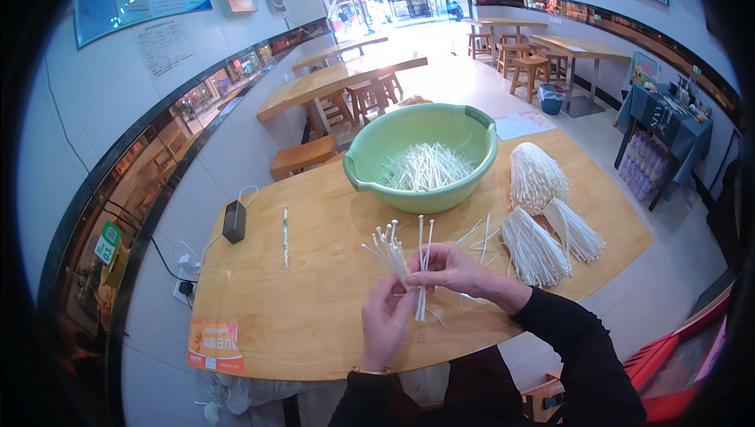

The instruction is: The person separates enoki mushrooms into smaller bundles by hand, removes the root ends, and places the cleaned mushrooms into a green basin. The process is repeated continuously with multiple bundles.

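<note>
My left hand [386, 315] holds a small bunch of enoki mushrooms [392, 250], caps pointing up and away from me. Close beside it, my right hand [451, 271] pinches a few separate enoki stems [423, 256] between thumb and fingers. Beyond both hands stands a green plastic basin [354, 170] with a heap of loose enoki [430, 166] in it. To the right on the wooden table [324, 309] lie several larger enoki clumps [534, 247], and a few loose stems [485, 238] are scattered between them and my right hand.
A dark box-shaped device [234, 222] with a white cable and a thin wrapped stick [285, 238] lie on the table's left side. An orange printed card [215, 345] is at the near left corner. Behind the basin lies a flat sheet [524, 125]. Wooden stools [304, 155] and other tables stand beyond.
</note>
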The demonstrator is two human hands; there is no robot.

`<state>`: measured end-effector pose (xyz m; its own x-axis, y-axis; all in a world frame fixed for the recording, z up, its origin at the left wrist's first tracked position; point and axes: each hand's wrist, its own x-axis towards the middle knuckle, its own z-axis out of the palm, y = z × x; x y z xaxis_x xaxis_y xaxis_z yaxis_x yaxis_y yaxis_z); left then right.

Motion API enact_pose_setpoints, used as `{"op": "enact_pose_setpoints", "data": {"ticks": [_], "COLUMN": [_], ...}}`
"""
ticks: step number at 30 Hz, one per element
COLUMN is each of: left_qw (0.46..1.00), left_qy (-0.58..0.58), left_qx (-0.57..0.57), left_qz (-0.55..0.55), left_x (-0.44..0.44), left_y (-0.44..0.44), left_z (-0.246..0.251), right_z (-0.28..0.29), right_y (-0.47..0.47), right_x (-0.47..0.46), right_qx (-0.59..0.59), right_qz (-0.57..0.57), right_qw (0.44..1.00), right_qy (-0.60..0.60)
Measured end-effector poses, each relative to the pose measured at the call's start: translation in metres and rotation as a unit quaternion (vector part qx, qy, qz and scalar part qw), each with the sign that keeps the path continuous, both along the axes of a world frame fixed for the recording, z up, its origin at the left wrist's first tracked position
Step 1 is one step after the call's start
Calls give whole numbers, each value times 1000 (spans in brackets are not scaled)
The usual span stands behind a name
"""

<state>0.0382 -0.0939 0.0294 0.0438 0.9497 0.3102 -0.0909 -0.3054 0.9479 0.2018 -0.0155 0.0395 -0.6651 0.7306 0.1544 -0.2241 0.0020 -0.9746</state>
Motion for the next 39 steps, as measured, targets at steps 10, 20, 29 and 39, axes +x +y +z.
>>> {"op": "enact_pose_setpoints", "data": {"ticks": [10,20,29,39], "left_qw": [988,968,986,987], "left_qy": [-144,-231,-142,-137], "left_qx": [-60,-101,-74,-76], "left_qz": [2,6,-47,-23], "left_x": [-4,-13,-6,-7], "left_y": [10,12,9,10], "left_z": [2,-8,-14,-13], "right_z": [-1,24,-6,-2], "right_y": [-4,6,-5,-6], "right_x": [-4,15,-8,-8], "right_qx": [-33,-97,3,-27], "right_qz": [-36,-13,-40,-67], "right_qw": [997,979,999,996], "right_qy": [59,179,-33,-46]}}
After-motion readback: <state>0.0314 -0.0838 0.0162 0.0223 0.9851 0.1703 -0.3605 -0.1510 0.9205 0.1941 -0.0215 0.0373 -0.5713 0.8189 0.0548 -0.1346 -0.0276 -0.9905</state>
